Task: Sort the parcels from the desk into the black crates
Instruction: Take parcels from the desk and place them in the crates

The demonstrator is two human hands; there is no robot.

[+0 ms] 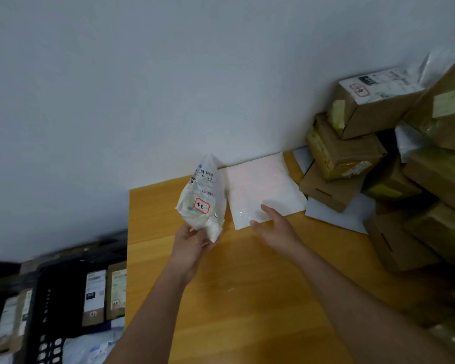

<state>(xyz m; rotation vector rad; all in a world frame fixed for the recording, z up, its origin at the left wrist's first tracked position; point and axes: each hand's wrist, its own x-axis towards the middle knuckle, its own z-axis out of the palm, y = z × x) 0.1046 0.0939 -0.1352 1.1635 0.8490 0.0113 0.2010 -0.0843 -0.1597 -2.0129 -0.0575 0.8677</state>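
Below worktop's left edge, black crate (63, 311) has some parcels; left hand (192, 245) grips bag parcel (202, 198), right hand (276, 227) open on flat mailer (258, 187); many boxes (352, 153) left at right edge.

You have two hands in view, left hand (192, 243) and right hand (276, 227). One white bagged parcel (202, 198) held up. One flat white mailer (260, 190) at the desk's (247, 285) back edge. One black crate (55, 306) off its left edge, two labelled boxes (104, 295) visible inside. The brown cartons (365, 143) heaped at the right edge are too jumbled to count.
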